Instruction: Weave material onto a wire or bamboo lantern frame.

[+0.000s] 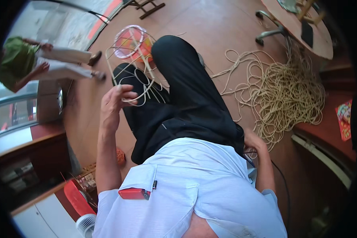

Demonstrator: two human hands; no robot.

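Note:
A light open frame of thin pale strips, with a rounded loop at its near end, rests over my left knee. My left hand has its fingers closed on the near end of this frame. Down beside my right hip is my right hand, with its fingers mostly hidden by my trousers and shirt. Close to that wrist lie a thin dark cable and a pale bluish object, partly covered by my shirt.
A big tangled heap of beige cord lies on the floor at right, its loose strands trailing toward my legs. Beyond my knees stands a red and pink basket. A person in green is at far left. A wheeled chair base stands at upper right.

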